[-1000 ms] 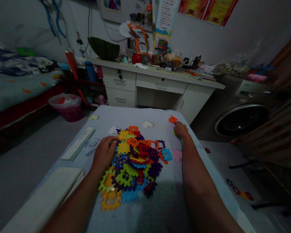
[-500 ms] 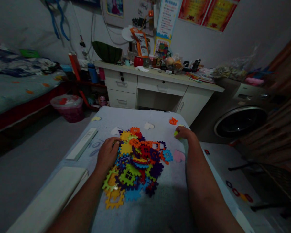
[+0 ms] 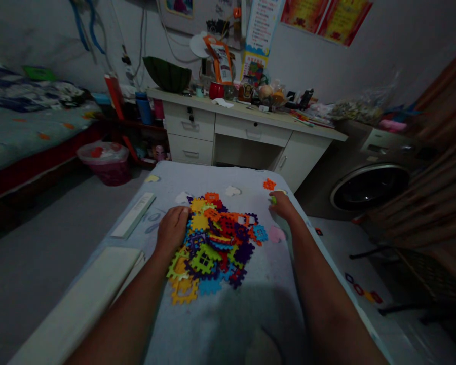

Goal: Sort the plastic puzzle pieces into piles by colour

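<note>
A heap of coloured interlocking plastic tiles [image 3: 216, 238] lies in the middle of a table covered with a pale cloth [image 3: 231, 324]. My left hand [image 3: 172, 229] rests on the heap's left edge, fingers curled down onto the tiles. My right hand [image 3: 282, 204] is at the table's right edge, fingers closed on a small green piece [image 3: 273, 199]. A lone orange tile [image 3: 269, 184] lies just beyond it, and a pink piece [image 3: 276, 234] lies by my right wrist.
Two white pieces [image 3: 232, 191] lie behind the heap. Long pale flat boxes [image 3: 134, 215] lie along the table's left side. A cluttered white desk [image 3: 247, 126] stands behind, a washing machine [image 3: 368, 177] at right, a bed [image 3: 26, 137] at left. Loose tiles [image 3: 359, 290] lie on the floor.
My right hand has picked the green piece off the cloth near the orange tile and drawn it slightly back. My left hand stays on the heap. The camera has shifted a little.
</note>
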Available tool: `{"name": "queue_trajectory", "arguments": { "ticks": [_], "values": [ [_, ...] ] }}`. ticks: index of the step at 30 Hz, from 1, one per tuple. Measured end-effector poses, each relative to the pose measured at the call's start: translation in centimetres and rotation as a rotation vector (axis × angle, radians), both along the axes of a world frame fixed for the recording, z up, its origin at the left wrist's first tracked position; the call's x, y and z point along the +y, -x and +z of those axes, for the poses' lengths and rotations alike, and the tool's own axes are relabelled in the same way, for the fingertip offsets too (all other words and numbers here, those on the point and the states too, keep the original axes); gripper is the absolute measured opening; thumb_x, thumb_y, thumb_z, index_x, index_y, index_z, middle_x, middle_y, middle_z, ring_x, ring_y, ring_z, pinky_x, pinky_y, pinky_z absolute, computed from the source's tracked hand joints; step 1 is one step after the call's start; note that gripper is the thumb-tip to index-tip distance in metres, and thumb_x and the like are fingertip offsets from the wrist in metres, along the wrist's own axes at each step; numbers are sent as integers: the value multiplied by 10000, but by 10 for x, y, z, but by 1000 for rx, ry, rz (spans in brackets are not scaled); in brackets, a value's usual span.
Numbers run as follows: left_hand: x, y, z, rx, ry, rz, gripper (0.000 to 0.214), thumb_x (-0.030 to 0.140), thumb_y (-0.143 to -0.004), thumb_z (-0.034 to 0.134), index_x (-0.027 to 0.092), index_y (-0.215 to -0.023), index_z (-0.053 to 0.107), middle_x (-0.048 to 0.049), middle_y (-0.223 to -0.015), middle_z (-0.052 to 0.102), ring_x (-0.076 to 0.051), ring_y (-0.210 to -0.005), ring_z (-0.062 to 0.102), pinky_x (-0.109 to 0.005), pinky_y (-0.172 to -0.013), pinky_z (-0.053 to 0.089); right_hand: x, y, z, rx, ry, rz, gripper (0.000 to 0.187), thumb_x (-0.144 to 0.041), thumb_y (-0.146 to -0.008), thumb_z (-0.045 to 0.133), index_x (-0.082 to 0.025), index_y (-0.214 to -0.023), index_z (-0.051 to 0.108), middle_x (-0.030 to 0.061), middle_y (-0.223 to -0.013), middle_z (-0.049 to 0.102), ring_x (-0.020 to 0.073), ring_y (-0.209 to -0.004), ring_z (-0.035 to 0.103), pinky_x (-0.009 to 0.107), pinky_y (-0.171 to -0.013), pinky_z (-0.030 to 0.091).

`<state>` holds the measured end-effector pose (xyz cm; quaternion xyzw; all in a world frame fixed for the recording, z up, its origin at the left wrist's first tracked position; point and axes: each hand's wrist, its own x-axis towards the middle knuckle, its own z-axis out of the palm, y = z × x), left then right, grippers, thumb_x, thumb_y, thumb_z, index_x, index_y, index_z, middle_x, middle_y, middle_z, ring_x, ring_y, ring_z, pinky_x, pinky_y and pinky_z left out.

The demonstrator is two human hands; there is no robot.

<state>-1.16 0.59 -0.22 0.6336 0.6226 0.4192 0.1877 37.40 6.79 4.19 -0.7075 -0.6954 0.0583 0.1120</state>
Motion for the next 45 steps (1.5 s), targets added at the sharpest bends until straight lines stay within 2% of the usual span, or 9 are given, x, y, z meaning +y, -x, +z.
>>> {"name": "queue_trajectory", "arguments": {
  "ticks": [4,8,13,17,21,26,30,39,45],
  "values": [
    [-2,-2,3,-25,15,26,552,542,-930,276,165,-1051,660,-121,-1126,653,-272,-1121,584,-416,-1020,428,-16,30,12,137,97,229,383,-201,-802,690,-177,-1181,642,98,-1209,649,197,-1057,613,308,-929,466],
    [-1,-2,4,-6,16,35,556,560,-923,294,168,-1056,664,-119,-1120,657,-276,-1110,592,-415,-1002,437,-27,56,19,120,206,277,276,-236,-805,682,-170,-1072,699,86,-1089,683,184,-936,633,268,-818,479],
    [0,-1,3,3,17,21,555,553,-925,293,164,-1053,667,-119,-1119,655,-271,-1113,589,-410,-1006,431,-31,68,17,58,235,317,261,-153,-781,638,-158,-1025,729,85,-1064,676,184,-922,623,243,-821,458],
    [0,0,1,8,10,24,553,561,-924,296,170,-1047,667,-115,-1109,657,-265,-1096,592,-406,-998,436,-29,64,11,10,232,287,364,-77,-739,618,-141,-1087,702,106,-1106,657,188,-950,614,242,-836,449],
    [1,0,1,17,1,18,531,546,-930,299,178,-1043,665,-108,-1112,660,-260,-1096,591,-402,-995,438,-29,63,9,7,206,275,322,-120,-755,641,-138,-1071,701,112,-1094,645,182,-939,599,246,-834,441],
    [0,0,2,36,1,14,519,532,-929,299,179,-1032,666,-105,-1102,659,-264,-1090,594,-407,-992,441,-31,73,13,61,196,297,133,-166,-794,606,-148,-863,718,63,-900,661,148,-811,576,226,-733,418],
    [0,0,1,40,-5,2,512,528,-926,302,178,-1028,663,-108,-1105,658,-263,-1091,591,-406,-998,437,-32,81,13,18,169,279,106,-250,-776,676,-149,-748,692,58,-846,651,144,-780,553,233,-706,397],
    [2,1,0,52,10,0,505,522,-914,315,178,-1041,663,-111,-1110,656,-268,-1095,590,-408,-987,438,-35,75,17,460,312,213,34,-136,-751,622,-165,-738,609,-33,-631,622,103,-583,563,203,-554,387],
    [0,-1,3,62,16,6,494,520,-918,317,190,-1043,663,-103,-1116,659,-258,-1098,589,-397,-987,438,-33,77,14,173,237,252,79,-185,-712,708,-169,-761,648,-8,-767,648,113,-692,547,213,-597,363]
  ]
}}
